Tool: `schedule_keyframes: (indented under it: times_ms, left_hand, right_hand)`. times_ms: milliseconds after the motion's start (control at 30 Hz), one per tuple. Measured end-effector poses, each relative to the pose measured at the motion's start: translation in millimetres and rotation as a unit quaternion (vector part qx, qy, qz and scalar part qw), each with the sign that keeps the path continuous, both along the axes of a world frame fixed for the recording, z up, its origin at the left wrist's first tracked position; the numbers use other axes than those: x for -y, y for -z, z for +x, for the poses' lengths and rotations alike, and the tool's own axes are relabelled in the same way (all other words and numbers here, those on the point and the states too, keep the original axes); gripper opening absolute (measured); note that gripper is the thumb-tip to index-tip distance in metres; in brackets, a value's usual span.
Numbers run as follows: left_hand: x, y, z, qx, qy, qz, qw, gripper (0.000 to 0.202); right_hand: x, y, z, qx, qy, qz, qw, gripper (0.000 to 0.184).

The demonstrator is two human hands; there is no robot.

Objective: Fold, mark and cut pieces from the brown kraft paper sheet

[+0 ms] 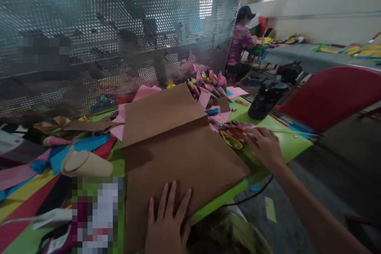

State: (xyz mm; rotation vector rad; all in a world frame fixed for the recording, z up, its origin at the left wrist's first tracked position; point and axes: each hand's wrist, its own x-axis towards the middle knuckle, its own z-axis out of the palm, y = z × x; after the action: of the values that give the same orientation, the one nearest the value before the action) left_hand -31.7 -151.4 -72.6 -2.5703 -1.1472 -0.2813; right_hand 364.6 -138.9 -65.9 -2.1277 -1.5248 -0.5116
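A large sheet of brown paper [166,166] with a fold across it lies over the green table. My left hand [168,224] rests flat on its near part, fingers spread. At the paper's right edge, my right hand [266,149] reaches to scissors with red and yellow handles [235,139]. Its fingertips are blurred beside the handles, and I cannot tell whether they grip anything. Pink paper pieces [222,116] lie around the scissors and under the far part of the brown sheet.
A black tumbler [266,97] stands at the table's right side, near a red chair [336,95]. To the left lie a tan paper roll [89,162] and coloured strips. Wrapped pink bundles [208,81] sit at the back before a perforated metal screen [119,27]. A person [241,41] sits beyond.
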Motion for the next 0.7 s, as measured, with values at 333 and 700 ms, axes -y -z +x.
schedule_keyframes:
  times_ms: [333, 700]
  left_hand:
    - [1.4, -1.3, 1.3, -0.007, -0.012, -0.013, 1.0, 0.076]
    - [-6.7, -14.3, 9.7, 0.013, 0.014, -0.063, 0.998, 0.063]
  right_hand:
    - [5.8, 0.1, 23.6, -0.046, 0.104, -0.038, 0.993, 0.038]
    - [14.6, -22.5, 36.2, -0.021, 0.143, -0.063, 0.987, 0.047]
